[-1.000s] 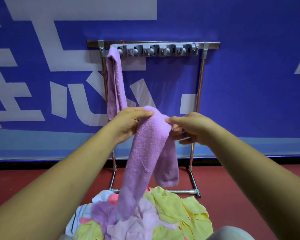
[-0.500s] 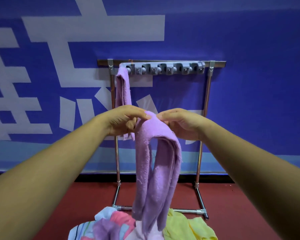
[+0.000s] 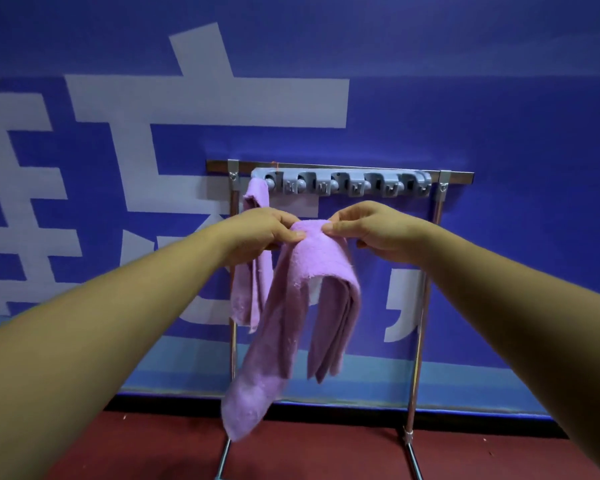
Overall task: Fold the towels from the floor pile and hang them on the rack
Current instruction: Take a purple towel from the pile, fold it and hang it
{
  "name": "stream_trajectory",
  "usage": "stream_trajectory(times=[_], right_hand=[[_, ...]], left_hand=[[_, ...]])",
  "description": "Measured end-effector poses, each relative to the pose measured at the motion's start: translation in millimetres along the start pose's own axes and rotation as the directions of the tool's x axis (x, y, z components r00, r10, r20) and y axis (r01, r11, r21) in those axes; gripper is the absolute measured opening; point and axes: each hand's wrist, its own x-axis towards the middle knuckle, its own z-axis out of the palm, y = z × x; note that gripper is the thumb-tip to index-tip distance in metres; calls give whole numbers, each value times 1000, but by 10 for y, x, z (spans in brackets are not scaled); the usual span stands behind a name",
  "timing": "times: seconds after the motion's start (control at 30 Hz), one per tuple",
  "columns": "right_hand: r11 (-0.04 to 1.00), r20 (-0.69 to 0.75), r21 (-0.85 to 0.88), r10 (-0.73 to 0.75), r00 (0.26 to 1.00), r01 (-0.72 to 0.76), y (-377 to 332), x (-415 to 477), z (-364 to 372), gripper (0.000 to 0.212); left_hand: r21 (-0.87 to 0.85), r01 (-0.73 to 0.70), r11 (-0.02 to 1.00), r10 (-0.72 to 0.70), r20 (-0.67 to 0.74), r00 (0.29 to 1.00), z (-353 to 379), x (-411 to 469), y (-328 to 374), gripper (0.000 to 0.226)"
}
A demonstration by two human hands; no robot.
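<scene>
Head view: blue wall (image 3: 482, 98) with white lettering, red floor (image 3: 326, 452) at 6 o'clock, and a metal rack (image 3: 426, 306) against the wall. A purple hung towel (image 3: 250, 296) droops from the rack's 9 o'clock end. Left grip (image 3: 260, 233) and right grip (image 3: 378, 230) each pinch the top fold of the purple held towel (image 3: 312, 271), which drapes down before the rack.
</scene>
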Motion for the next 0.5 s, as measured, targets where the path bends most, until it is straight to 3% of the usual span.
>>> stream_trajectory(times=[0.1, 0.23, 0.37, 0.5], right_hand=[[996, -67, -73, -48, 997, 43, -108, 312, -147, 19], [988, -168, -152, -61, 984, 35, -210, 730, -288, 25], [964, -270, -262, -42, 962, -32, -347, 1044, -383, 19], [885, -290, -454, -36, 956, -104, -349, 1348, -379, 25]], left_hand=[[67, -51, 996, 57, -86, 995, -202, 228, 136, 15], [194, -67, 979, 120, -279, 953, -496, 530, 237, 19], [377, 11, 926, 100, -273, 957, -729, 810, 281, 37], [563, 54, 825, 108, -252, 962, -916, 1134, 237, 19]])
